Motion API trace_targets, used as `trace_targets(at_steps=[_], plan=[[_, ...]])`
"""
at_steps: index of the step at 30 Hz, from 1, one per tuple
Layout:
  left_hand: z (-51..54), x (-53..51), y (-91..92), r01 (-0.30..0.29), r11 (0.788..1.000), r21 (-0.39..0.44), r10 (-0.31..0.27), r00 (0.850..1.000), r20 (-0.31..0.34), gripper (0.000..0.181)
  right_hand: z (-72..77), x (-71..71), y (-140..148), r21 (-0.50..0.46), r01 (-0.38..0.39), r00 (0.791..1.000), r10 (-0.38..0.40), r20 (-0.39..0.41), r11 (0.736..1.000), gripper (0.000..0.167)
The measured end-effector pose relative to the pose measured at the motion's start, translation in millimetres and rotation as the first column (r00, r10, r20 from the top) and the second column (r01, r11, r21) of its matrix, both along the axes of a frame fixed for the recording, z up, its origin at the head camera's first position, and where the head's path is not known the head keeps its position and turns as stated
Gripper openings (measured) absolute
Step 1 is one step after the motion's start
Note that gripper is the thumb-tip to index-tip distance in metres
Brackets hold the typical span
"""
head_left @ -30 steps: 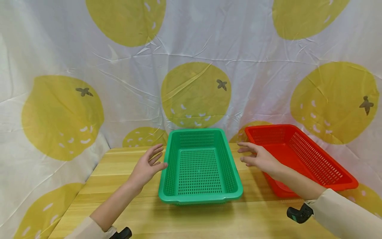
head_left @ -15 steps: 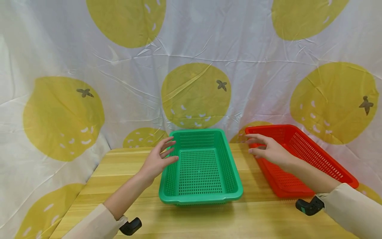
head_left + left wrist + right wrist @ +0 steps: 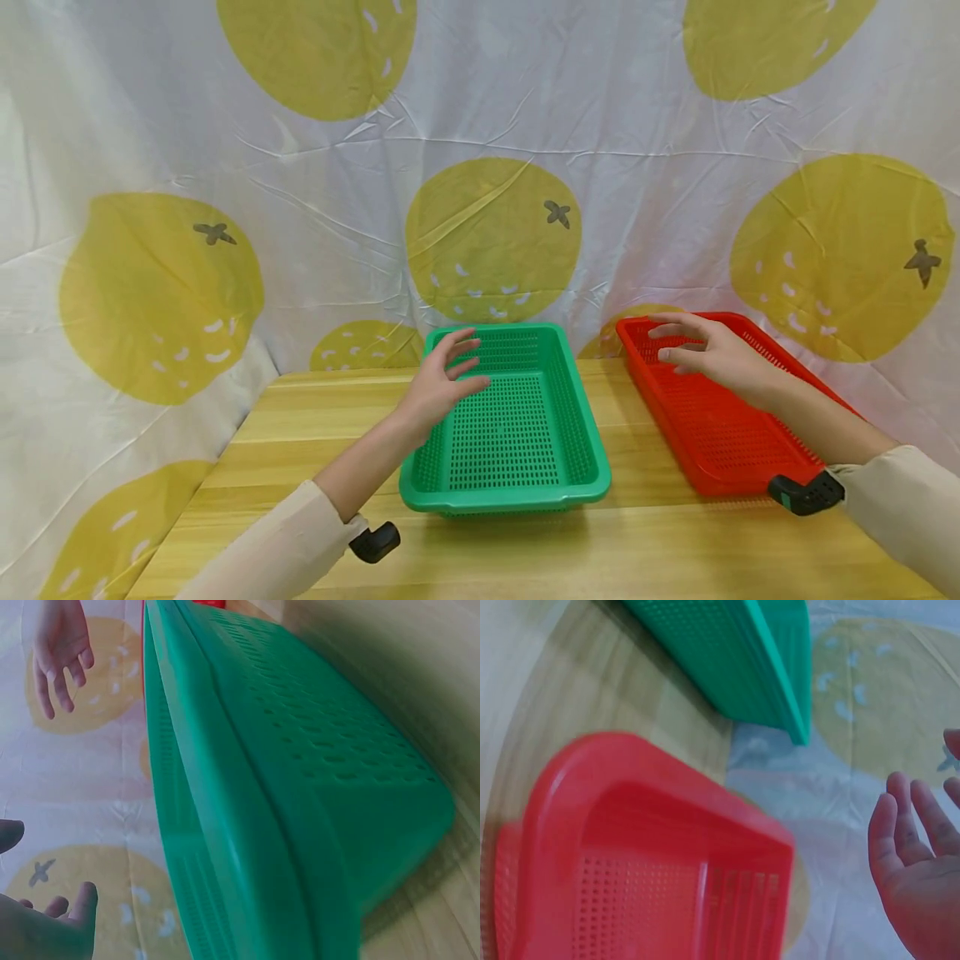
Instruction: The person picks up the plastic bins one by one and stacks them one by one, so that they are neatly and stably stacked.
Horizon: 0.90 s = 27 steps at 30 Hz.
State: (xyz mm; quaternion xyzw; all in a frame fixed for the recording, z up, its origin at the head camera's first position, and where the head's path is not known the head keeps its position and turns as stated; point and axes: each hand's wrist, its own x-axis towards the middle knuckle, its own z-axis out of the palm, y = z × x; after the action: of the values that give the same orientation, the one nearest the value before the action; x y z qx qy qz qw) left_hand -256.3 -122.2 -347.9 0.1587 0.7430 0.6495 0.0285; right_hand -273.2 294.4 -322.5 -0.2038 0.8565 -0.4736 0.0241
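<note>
A green plastic basket (image 3: 502, 433) with perforated sides and floor stands mid-table. My left hand (image 3: 442, 383) hovers over its left part, fingers spread and slightly bent, holding nothing. To the right lies a red plastic basket (image 3: 705, 417), set at an angle. Above it is my right hand (image 3: 716, 354), fingers loosely extended towards the left, with nothing in them. In the right wrist view the right hand (image 3: 926, 877) appears palm up to the camera, apart from the red basket (image 3: 660, 795). No contents show in either basket where the floor is visible.
Both baskets rest on a light wooden table (image 3: 315, 467). Behind it hangs a white cloth (image 3: 330, 225) printed with large yellow fruit. A black wrist camera (image 3: 375, 542) sits at the left cuff and another black camera (image 3: 806, 493) at the right cuff.
Both hands have moved to the right: the left from beside the green basket to over it, the right from the gap between the baskets to over the red one. The baskets stay put.
</note>
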Motion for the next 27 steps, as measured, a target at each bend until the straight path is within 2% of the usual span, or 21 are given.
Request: trace_targets(at_steps=[9,14,19,27], plan=[[2.4,-6.8,34.9,0.022,1.000,0.009,-0.022,1.000,0.017,0.081,4.5,-10.0,26.8,0.053,0.085,0.996,-0.084,-0.029,0.995,0.063],[0.5,-15.7,60.8,0.045,0.998,0.053,-0.047,0.998,0.034,0.080,9.3,-18.7,45.2,0.018,0.102,0.994,-0.101,-0.052,0.995,0.060],[1.1,-21.1,88.7,0.034,0.996,0.078,-0.038,0.998,0.045,0.079,14.0,-25.3,62.8,-0.005,0.096,0.994,-0.097,-0.058,0.995,0.055],[3.8,-19.4,136.3,0.032,0.997,0.074,-0.036,0.998,0.047,0.079,21.6,-20.2,101.9,0.106,0.148,0.989,-0.145,-0.034,0.983,0.055]])
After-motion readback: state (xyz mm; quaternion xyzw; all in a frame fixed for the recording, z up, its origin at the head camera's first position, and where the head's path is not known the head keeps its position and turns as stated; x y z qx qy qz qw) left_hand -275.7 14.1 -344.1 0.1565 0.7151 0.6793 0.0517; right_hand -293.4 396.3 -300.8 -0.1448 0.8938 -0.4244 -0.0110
